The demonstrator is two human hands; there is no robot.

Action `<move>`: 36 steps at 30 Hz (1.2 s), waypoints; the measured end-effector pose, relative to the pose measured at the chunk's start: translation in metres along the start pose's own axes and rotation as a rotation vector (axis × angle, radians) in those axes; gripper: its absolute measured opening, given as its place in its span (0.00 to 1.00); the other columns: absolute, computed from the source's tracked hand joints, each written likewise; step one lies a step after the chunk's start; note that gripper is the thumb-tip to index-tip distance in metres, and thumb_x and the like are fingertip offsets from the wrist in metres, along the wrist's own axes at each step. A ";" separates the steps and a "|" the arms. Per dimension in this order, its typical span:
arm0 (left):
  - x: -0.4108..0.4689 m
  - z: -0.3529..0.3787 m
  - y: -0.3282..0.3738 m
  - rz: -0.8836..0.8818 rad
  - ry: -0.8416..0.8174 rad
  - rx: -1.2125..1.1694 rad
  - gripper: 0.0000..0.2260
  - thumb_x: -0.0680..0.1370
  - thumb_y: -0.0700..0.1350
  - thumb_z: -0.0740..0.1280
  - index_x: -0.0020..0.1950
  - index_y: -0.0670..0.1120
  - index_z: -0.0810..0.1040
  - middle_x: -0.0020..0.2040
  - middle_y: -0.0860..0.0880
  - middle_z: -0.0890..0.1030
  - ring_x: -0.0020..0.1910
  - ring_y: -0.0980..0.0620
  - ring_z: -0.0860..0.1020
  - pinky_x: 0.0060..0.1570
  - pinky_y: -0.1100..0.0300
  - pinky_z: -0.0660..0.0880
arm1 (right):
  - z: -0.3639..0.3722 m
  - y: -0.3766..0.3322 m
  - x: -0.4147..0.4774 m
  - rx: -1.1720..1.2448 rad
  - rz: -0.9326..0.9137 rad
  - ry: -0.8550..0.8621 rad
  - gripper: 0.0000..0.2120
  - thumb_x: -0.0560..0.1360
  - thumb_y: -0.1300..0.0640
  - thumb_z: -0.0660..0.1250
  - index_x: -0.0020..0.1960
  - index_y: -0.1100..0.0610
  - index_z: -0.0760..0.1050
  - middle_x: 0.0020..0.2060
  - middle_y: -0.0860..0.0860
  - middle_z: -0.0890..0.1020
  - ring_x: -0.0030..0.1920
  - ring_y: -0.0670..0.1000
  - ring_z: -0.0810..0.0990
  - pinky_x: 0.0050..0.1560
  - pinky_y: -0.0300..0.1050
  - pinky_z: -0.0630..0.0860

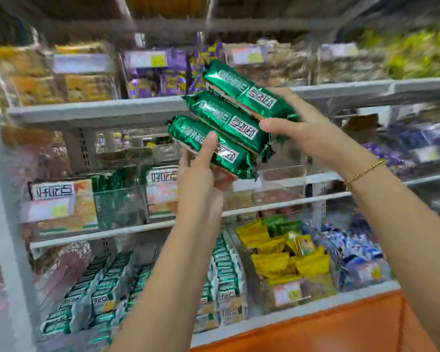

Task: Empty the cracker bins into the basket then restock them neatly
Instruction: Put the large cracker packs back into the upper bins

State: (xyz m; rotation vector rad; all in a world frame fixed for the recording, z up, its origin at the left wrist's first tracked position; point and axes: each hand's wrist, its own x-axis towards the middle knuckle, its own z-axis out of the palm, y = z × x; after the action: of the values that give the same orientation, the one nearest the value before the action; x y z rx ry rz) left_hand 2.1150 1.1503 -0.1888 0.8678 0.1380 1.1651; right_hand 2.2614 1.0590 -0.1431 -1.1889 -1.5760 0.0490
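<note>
Three green foil cracker packs (229,123), white labels upside down, are held side by side in front of the store shelves (99,111); the left hand (201,171) closes on the lowest pack from below; the right hand (302,125) pinches the upper two at their ends; a clear bin (277,184) sits behind, an orange basket (341,326) below.

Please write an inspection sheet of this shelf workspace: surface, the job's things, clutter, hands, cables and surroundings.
Surface: grey shelf boards, blurred.
Job's things: three green cracker packs held up side by side; clear bin behind them looks nearly empty; orange basket at lower right.
Clutter: yellow snack packs and purple packs in neighbouring bins.
Hands: left hand and right hand both grip the packs.
Cables: nothing seen.
Surroundings: shop shelving, motion blur.
</note>
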 end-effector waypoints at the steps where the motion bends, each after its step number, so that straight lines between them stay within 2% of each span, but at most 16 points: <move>1: 0.012 0.006 -0.007 -0.030 0.001 -0.014 0.23 0.76 0.44 0.70 0.69 0.44 0.70 0.59 0.43 0.81 0.47 0.47 0.84 0.39 0.49 0.82 | -0.011 0.006 0.010 -0.046 0.028 -0.017 0.25 0.70 0.46 0.72 0.65 0.42 0.71 0.59 0.40 0.79 0.60 0.43 0.78 0.64 0.47 0.72; 4: 0.040 0.016 -0.032 -0.104 0.015 -0.060 0.21 0.77 0.43 0.69 0.68 0.43 0.71 0.59 0.42 0.81 0.50 0.44 0.83 0.40 0.46 0.81 | -0.032 0.023 0.032 -0.141 0.085 -0.119 0.22 0.73 0.50 0.71 0.65 0.41 0.70 0.58 0.39 0.79 0.58 0.40 0.78 0.64 0.46 0.73; 7: 0.067 0.021 -0.053 -0.084 0.014 -0.078 0.19 0.77 0.43 0.69 0.67 0.43 0.72 0.58 0.43 0.81 0.53 0.43 0.82 0.48 0.41 0.79 | -0.047 0.044 0.048 -0.133 0.104 -0.154 0.21 0.75 0.53 0.69 0.65 0.42 0.69 0.58 0.40 0.79 0.57 0.40 0.79 0.60 0.41 0.74; 9: 0.086 0.029 -0.062 -0.063 0.036 -0.069 0.20 0.76 0.42 0.69 0.67 0.43 0.72 0.58 0.43 0.81 0.54 0.42 0.81 0.50 0.42 0.79 | -0.056 0.060 0.063 -0.088 0.118 -0.146 0.21 0.75 0.55 0.68 0.67 0.44 0.69 0.59 0.41 0.79 0.58 0.41 0.78 0.60 0.41 0.73; 11: 0.106 0.037 -0.072 -0.065 0.100 -0.064 0.22 0.76 0.42 0.71 0.68 0.42 0.71 0.57 0.41 0.81 0.53 0.40 0.81 0.43 0.49 0.80 | -0.063 0.081 0.082 -0.038 0.177 -0.147 0.22 0.75 0.56 0.69 0.67 0.46 0.70 0.60 0.44 0.79 0.60 0.45 0.77 0.65 0.47 0.70; 13: 0.120 0.047 -0.081 -0.081 0.163 -0.058 0.20 0.75 0.42 0.71 0.65 0.40 0.72 0.51 0.42 0.82 0.42 0.41 0.83 0.34 0.54 0.77 | -0.065 0.104 0.102 0.040 0.254 -0.168 0.22 0.71 0.54 0.71 0.65 0.46 0.73 0.60 0.48 0.80 0.62 0.49 0.77 0.68 0.54 0.68; 16: 0.137 0.060 -0.088 -0.165 0.212 -0.107 0.14 0.76 0.46 0.68 0.59 0.41 0.75 0.40 0.44 0.81 0.26 0.48 0.76 0.39 0.49 0.78 | -0.064 0.138 0.126 0.175 0.396 -0.203 0.22 0.69 0.55 0.69 0.63 0.50 0.75 0.58 0.53 0.82 0.59 0.54 0.80 0.60 0.56 0.75; 19: 0.144 0.059 -0.083 -0.323 0.182 -0.071 0.10 0.78 0.50 0.63 0.51 0.44 0.71 0.28 0.48 0.73 0.17 0.53 0.68 0.28 0.61 0.73 | -0.060 0.161 0.143 0.211 0.541 -0.230 0.17 0.76 0.58 0.63 0.65 0.55 0.72 0.59 0.56 0.80 0.55 0.54 0.80 0.53 0.52 0.77; 21: 0.147 0.054 -0.078 -0.402 0.135 -0.001 0.10 0.78 0.51 0.60 0.46 0.43 0.70 0.28 0.46 0.72 0.22 0.51 0.71 0.30 0.60 0.76 | -0.061 0.178 0.150 0.263 0.635 -0.246 0.19 0.76 0.58 0.63 0.66 0.58 0.70 0.63 0.60 0.77 0.58 0.56 0.77 0.61 0.55 0.74; 22: 0.151 0.051 -0.077 -0.422 0.118 0.026 0.11 0.79 0.50 0.60 0.45 0.43 0.70 0.30 0.44 0.73 0.27 0.49 0.73 0.38 0.52 0.79 | -0.061 0.185 0.152 0.282 0.676 -0.272 0.20 0.74 0.58 0.65 0.66 0.57 0.70 0.64 0.61 0.76 0.60 0.58 0.76 0.62 0.58 0.72; 24: 0.157 0.045 -0.072 -0.436 0.126 0.032 0.10 0.79 0.47 0.59 0.45 0.40 0.71 0.37 0.39 0.76 0.38 0.44 0.75 0.57 0.44 0.73 | -0.058 0.202 0.153 0.301 0.771 -0.352 0.22 0.70 0.55 0.67 0.63 0.56 0.71 0.61 0.62 0.76 0.61 0.61 0.75 0.61 0.64 0.71; 26: 0.161 0.040 -0.070 -0.444 0.134 0.021 0.09 0.80 0.44 0.59 0.48 0.38 0.70 0.45 0.37 0.77 0.46 0.41 0.76 0.55 0.44 0.71 | -0.049 0.217 0.152 0.251 0.867 -0.435 0.18 0.73 0.54 0.65 0.61 0.57 0.71 0.54 0.61 0.79 0.56 0.62 0.78 0.58 0.67 0.71; 28: 0.161 0.036 -0.069 -0.484 0.138 0.037 0.07 0.80 0.43 0.59 0.50 0.38 0.69 0.52 0.36 0.77 0.52 0.39 0.76 0.50 0.39 0.72 | -0.042 0.230 0.151 0.181 0.933 -0.503 0.11 0.79 0.53 0.61 0.56 0.58 0.74 0.46 0.59 0.82 0.51 0.60 0.80 0.63 0.67 0.69; 31: 0.164 0.028 -0.062 -0.514 0.088 0.123 0.11 0.79 0.42 0.61 0.59 0.40 0.67 0.61 0.34 0.73 0.55 0.36 0.74 0.44 0.37 0.72 | -0.036 0.241 0.154 0.217 0.973 -0.524 0.12 0.80 0.56 0.60 0.58 0.60 0.75 0.53 0.61 0.80 0.57 0.60 0.77 0.70 0.68 0.61; 33: 0.168 0.023 -0.054 -0.465 0.033 0.377 0.22 0.77 0.42 0.65 0.70 0.45 0.63 0.70 0.35 0.65 0.65 0.34 0.69 0.59 0.36 0.70 | -0.037 0.238 0.158 0.197 0.964 -0.504 0.14 0.80 0.60 0.59 0.65 0.60 0.70 0.58 0.62 0.77 0.60 0.61 0.76 0.69 0.67 0.63; 36: 0.164 0.027 -0.041 -0.223 -0.170 1.254 0.22 0.77 0.45 0.68 0.70 0.46 0.69 0.73 0.44 0.67 0.70 0.43 0.68 0.70 0.44 0.65 | -0.040 0.232 0.165 -0.020 0.965 -0.535 0.20 0.81 0.55 0.60 0.71 0.55 0.65 0.62 0.62 0.76 0.59 0.61 0.78 0.56 0.60 0.78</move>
State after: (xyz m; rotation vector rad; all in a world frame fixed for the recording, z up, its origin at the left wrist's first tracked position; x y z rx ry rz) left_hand 2.2290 1.2701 -0.1435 1.9730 0.8597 0.7012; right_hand 2.4601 1.2672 -0.1448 -1.9600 -1.2751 1.0470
